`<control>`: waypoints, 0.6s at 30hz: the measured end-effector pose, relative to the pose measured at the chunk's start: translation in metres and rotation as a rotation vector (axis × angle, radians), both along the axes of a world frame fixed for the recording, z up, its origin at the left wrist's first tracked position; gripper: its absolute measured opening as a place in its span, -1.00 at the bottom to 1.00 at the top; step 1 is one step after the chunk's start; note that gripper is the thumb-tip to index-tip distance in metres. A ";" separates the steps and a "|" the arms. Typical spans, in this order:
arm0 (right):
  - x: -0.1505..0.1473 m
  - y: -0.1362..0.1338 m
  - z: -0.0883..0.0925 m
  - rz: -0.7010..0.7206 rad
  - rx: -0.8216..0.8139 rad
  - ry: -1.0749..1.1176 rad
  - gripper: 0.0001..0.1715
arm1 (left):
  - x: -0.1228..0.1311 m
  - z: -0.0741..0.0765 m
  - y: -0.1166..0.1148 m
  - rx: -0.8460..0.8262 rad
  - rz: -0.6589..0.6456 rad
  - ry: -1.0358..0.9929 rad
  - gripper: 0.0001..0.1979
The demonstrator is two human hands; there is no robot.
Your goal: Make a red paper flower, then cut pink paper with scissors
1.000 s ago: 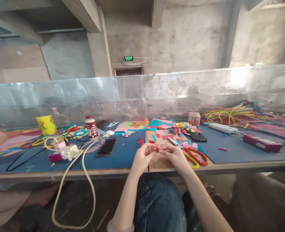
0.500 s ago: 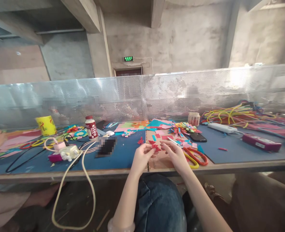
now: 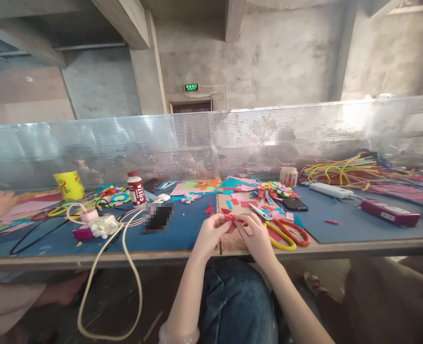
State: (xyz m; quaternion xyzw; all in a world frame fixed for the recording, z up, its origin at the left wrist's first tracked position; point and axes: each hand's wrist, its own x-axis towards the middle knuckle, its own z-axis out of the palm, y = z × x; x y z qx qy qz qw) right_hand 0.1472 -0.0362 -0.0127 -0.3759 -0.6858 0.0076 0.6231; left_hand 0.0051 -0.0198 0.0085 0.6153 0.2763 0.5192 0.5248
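Between both hands is a small red folded-paper piece (image 3: 232,218) with pointed tips, partly hidden by fingers. My left hand (image 3: 212,232) pinches its left side. The thumb and fingertips of my right hand (image 3: 256,234) close on its right side. A second red paper piece (image 3: 209,209) lies on the table just beyond my left hand. Beside my right hand rest scissors (image 3: 292,233) with one yellow and one orange handle loop, their blades (image 3: 260,211) pointing away. Small pink, red and blue paper scraps (image 3: 248,204) lie past my fingers.
Paper flowers (image 3: 274,190), a black phone (image 3: 295,204) and a jar (image 3: 288,177) stand or lie behind. To the left are a Costa bottle (image 3: 136,190), a dark phone (image 3: 158,218) and a cable (image 3: 137,282) hanging off the edge. Another person's hand (image 3: 1,205) is at far left.
My right hand has moved left and closed its fingers onto the red paper piece, uncovering more of the scissors. The other person's hand at far left has shifted slightly right.
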 end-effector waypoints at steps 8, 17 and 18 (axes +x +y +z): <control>0.002 -0.004 0.006 0.047 -0.092 0.057 -0.87 | -0.001 -0.003 0.001 0.024 -0.005 0.024 -0.83; 0.007 -0.003 0.009 0.132 -0.284 0.120 -0.82 | -0.001 -0.003 0.002 0.019 0.005 0.048 -0.85; 0.006 -0.003 0.010 0.131 -0.292 0.124 -0.82 | -0.001 -0.003 0.002 0.017 0.009 0.046 -0.85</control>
